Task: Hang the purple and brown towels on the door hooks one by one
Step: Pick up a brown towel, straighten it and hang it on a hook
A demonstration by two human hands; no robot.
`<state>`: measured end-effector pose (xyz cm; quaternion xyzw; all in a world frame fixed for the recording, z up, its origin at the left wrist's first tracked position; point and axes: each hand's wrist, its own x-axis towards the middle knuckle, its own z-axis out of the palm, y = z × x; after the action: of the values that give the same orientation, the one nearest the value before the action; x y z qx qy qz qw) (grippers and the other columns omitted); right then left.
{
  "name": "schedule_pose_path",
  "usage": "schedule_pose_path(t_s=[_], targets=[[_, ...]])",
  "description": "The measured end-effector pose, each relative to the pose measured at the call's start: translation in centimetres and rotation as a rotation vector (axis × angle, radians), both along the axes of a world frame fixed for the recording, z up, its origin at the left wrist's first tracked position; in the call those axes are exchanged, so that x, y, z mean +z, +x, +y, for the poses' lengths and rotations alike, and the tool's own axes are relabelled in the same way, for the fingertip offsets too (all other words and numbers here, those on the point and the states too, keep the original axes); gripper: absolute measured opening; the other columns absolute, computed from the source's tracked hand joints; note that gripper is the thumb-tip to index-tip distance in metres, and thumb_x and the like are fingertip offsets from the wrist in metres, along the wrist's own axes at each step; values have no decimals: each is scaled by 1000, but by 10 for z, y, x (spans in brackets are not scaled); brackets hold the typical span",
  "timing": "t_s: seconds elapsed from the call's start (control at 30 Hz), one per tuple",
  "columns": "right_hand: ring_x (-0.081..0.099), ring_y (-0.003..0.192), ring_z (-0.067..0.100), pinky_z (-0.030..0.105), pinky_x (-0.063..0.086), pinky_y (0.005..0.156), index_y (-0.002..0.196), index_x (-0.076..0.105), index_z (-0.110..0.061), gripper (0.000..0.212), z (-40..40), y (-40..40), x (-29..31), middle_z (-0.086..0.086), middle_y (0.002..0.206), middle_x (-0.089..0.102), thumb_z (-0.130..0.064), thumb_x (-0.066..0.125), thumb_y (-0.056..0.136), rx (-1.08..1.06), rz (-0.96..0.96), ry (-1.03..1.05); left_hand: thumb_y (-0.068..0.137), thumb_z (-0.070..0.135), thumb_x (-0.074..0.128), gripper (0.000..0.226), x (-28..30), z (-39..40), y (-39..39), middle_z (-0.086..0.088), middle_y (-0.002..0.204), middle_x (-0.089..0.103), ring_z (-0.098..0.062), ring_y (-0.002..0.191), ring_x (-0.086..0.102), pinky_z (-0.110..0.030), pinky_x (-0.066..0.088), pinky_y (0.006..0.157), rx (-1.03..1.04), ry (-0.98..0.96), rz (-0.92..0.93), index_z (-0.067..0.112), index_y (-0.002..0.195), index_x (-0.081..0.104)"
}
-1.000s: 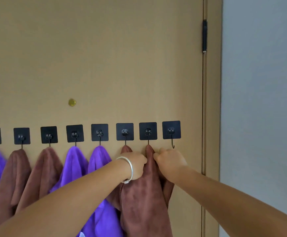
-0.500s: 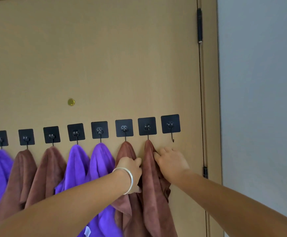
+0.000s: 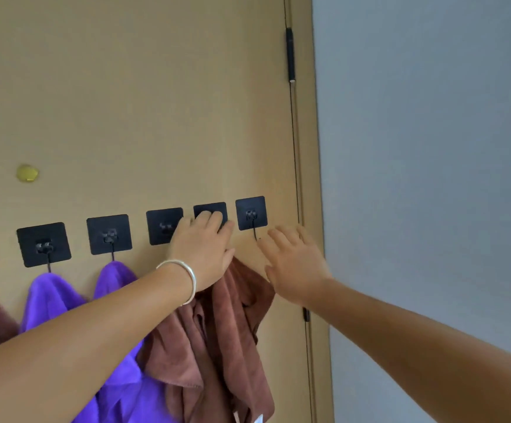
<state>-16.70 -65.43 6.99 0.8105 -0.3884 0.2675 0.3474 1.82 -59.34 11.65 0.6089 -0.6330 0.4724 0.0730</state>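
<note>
Tan door (image 3: 126,102), grey wall (image 3: 431,148) at right. We log brown towels (image 3: 217,346) hanging lengthwise downward below black hooks (image 3: 251,212). Left hand (image 3: 200,248) fingers flat on hook plate; right hand (image 3: 293,264) fingers spread, empty.

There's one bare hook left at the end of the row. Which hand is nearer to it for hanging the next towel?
The right hand. It hovers open beside the bare hook, fingertips almost level with its wire. The left hand is busier: its fingers lie on the neighbouring hook plate above the brown towel.
</note>
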Motion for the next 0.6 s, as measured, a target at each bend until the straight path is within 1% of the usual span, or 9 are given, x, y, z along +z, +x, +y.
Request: schedule_pose_path(t_s=[0.07,0.13,0.2,0.27,0.33,0.4,0.47,0.53,0.6], targets=[[23,142,30,51,11,116,143,36,-20,52,11,-15,8,10,150,35,-36,45,95,-98,4,-17,96,51,32,63,0,-4,-11,-6,145,37,-26,134,33,-43,31,104,-100,8,29,19,150,25],[16,145,27,50,5,118,147,28,-21,55,29,-32,15,9,154,28,-38,41,97,-217,16,-32,96,53,34,66,-4,-4,-26,-7,147,35,-25,136,32,-44,28,108,-184,18,58,18,151,23],[11,147,27,50,1,118,150,22,-21,57,53,-50,17,9,156,23,-39,39,98,-343,21,-37,95,53,35,68,-8,0,-43,-7,147,34,-25,135,33,-45,29,108,-284,27,74,17,151,20],[9,147,27,50,1,118,150,21,-21,57,80,-70,15,9,157,21,-41,37,99,-443,17,-27,95,52,36,70,-12,7,-62,-5,148,31,-24,134,32,-45,28,109,-395,48,100,17,152,14],[17,145,28,51,7,118,148,31,-19,57,109,-91,12,11,153,29,-40,44,97,-516,36,-34,95,51,35,71,-16,16,-87,-5,148,29,-24,132,34,-44,31,107,-499,73,137,17,152,11],[34,138,30,52,20,115,137,48,-17,55,143,-114,10,13,142,46,-38,59,87,-586,67,-68,95,51,36,73,-19,28,-121,-5,149,28,-24,132,34,-42,32,103,-591,91,158,15,152,9],[45,131,31,53,30,111,127,59,-16,55,181,-140,6,13,131,55,-37,70,77,-669,82,-84,94,50,38,76,-23,47,-160,-6,151,26,-24,134,32,-43,31,105,-691,123,168,13,152,7],[48,129,31,54,33,109,124,61,-15,55,223,-167,2,12,129,57,-36,72,74,-757,84,-81,93,51,40,77,-27,70,-200,-6,151,27,-24,134,32,-42,30,106,-797,138,176,13,152,9],[47,129,30,54,33,110,125,60,-15,55,271,-197,-2,11,130,57,-36,71,75,-855,85,-94,93,52,40,77,-27,98,-238,-5,151,27,-23,133,34,-41,31,104,-909,128,165,13,152,9]])
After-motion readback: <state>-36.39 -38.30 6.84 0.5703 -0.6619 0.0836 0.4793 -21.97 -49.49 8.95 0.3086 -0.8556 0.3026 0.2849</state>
